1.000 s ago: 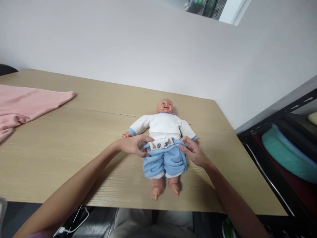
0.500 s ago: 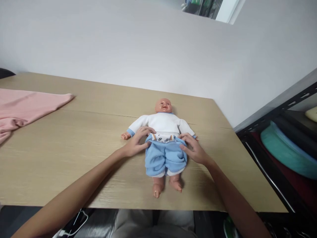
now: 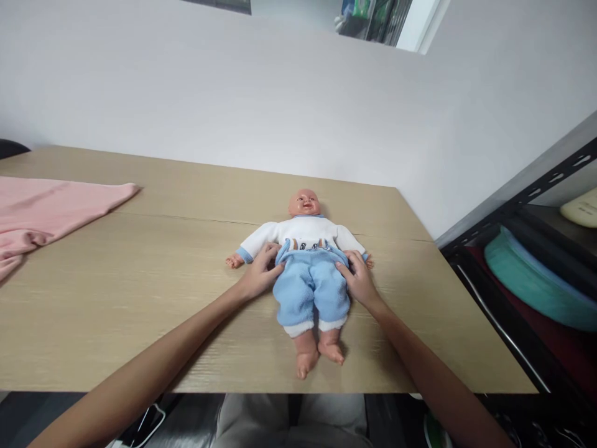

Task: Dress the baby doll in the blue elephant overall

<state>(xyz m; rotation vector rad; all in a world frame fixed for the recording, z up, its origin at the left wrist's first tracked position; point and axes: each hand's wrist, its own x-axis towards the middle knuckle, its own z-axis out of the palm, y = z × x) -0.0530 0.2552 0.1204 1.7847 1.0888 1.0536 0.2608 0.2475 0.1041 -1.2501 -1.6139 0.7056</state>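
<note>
A baby doll lies on its back on the wooden table, head away from me, in a white top with blue cuffs. Light blue fleece trousers cover its legs and reach up over the belly. My left hand pinches the trousers' waistband at the doll's right side. My right hand grips the waistband on the other side. The doll's bare feet stick out below the white trouser cuffs.
A pink garment lies at the table's far left. A white wall stands behind the table. To the right is a black metal shelf holding a teal cushion. A cable and phone lie below the table's front edge.
Both hands have drawn the blue trousers up the doll's body; the bunched cloth is now smooth and the waistband sits higher, covering the printed white band at the waist.
</note>
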